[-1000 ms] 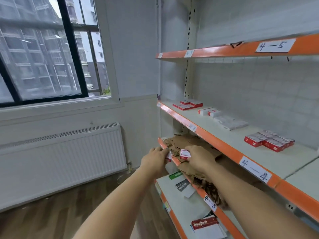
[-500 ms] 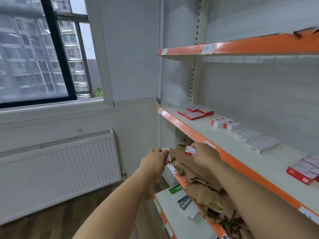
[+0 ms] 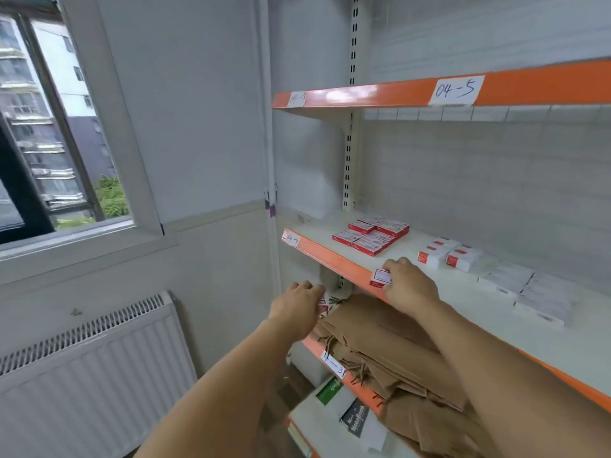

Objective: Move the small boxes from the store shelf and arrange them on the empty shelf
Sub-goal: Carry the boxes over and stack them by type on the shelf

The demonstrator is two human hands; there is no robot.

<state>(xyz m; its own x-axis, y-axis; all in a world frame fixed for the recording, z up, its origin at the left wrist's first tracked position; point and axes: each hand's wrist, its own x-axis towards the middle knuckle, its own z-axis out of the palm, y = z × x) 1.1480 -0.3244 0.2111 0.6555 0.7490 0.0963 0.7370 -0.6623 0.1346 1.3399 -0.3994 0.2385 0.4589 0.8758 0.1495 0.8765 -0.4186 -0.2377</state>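
The right hand (image 3: 408,285) pinches a small red-and-white box (image 3: 380,278) at the 04-4 shelf's (image 3: 330,256) orange front edge; the left hand (image 3: 297,304) grips another (mostly hidden) lower down. Lift clear of the lip, then set it flush beside the red boxes (image 3: 372,234).

Glossy orange shelf edge (image 3: 334,256) (metal?); matt brown paper bags (image 3: 380,335).

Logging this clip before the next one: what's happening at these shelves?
A person is stocking small boxes. The right hand grips a small red-and-white box at the orange front edge of the shelf labelled 04-4, where red boxes and white boxes already sit. The left hand holds another small box lower down, beside the brown paper bags.
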